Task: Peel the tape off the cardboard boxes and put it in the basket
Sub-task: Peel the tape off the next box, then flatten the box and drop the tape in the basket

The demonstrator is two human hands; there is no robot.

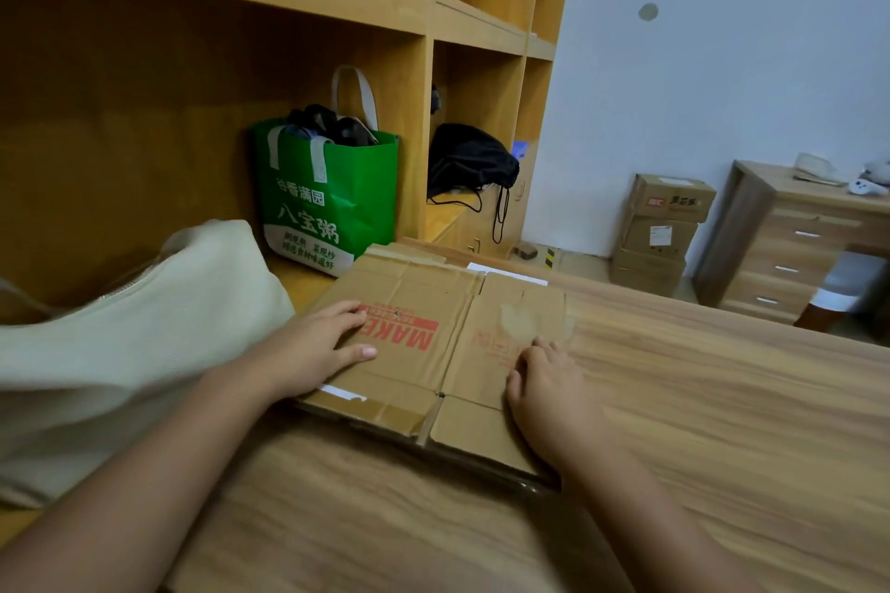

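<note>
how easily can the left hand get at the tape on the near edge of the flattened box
Probably easily: the left hand rests flat on the flattened box just beyond the tape, with nothing between them.

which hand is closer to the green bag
Left. The left hand lies flat on the cardboard box in front of the green bag; the right hand rests at the box's right edge.

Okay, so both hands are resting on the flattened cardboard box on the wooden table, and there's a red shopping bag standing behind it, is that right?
Not quite. The shopping bag is green, not red, as the head view shows. The rest holds: the left hand and the right hand rest on the flattened cardboard box on the wooden table, with the bag standing behind it.
</note>
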